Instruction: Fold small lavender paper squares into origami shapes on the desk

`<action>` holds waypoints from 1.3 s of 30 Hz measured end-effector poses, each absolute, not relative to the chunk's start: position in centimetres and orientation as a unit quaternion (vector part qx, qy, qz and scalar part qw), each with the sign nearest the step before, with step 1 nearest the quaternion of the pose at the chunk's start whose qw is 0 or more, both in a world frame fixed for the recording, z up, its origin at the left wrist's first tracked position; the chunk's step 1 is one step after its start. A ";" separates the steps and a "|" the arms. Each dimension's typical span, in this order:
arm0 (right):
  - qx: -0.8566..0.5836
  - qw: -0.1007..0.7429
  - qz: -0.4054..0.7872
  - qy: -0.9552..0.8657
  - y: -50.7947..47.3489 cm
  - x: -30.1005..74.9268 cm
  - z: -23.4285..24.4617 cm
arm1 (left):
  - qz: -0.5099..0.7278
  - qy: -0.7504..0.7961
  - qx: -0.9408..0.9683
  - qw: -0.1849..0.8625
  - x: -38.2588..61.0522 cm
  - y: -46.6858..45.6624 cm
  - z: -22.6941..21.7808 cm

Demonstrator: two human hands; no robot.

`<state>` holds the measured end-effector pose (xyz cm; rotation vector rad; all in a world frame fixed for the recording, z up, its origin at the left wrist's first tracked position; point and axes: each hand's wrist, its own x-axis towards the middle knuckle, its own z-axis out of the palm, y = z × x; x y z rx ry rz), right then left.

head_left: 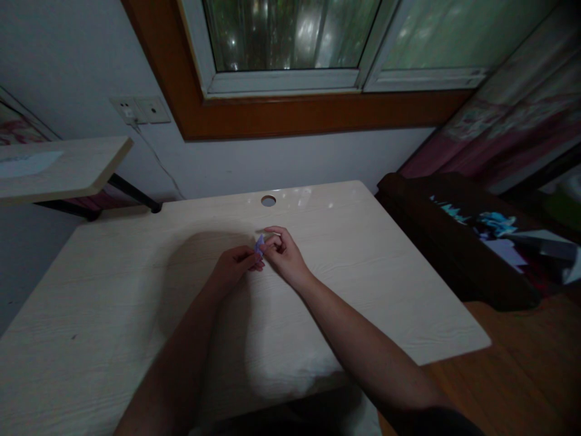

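A small folded piece of purple paper (259,244) is held between both my hands above the middle of a pale wooden table (136,303). My left hand (236,264) is closed, its fingertips pinching the lower edge of the paper. My right hand (284,251) is curled, its thumb and fingers pinching the paper from the right side. Both forearms reach in from the bottom of the view and rest over the table.
A round cable hole (268,200) sits near the table's far edge. A raised shelf (59,166) stands at the left, with wall sockets (140,111) behind it. A dark wooden piece of furniture (454,242) with coloured paper on it stands at the right. A window (290,36) is above.
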<state>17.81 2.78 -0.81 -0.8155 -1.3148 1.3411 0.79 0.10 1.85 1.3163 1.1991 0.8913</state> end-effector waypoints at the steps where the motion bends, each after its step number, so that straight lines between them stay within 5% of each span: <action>1: -0.337 0.521 0.559 -0.550 2.8 17.8 -0.9 | 0.377 0.507 0.554 0.542 0.8 0.1 1.8; 39: -0.352 0.495 0.555 -0.568 3.0 17.7 -1.9 | 0.418 0.585 0.570 0.398 0.0 0.4 1.4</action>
